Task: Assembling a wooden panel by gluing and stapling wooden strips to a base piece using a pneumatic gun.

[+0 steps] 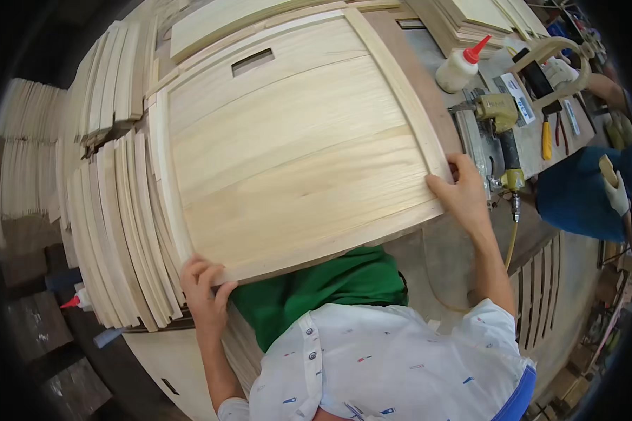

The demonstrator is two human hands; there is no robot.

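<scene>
A large pale wooden panel, framed by raised strips along its sides, lies before me with its near edge at my waist. A rectangular slot is cut through it near the far edge. My left hand grips the near left corner, thumb on top and fingers curled around the frame. At the near right corner, my right hand is closed on the side strip, its thumb on the upper face. The fingertips under the panel are hidden.
Stacked wooden slats stand along the left. On the right bench lie a glue bottle with a red tip, a nail gun with a yellow hose, and a yellow-handled tool. A co-worker's gloved hand shows at far right.
</scene>
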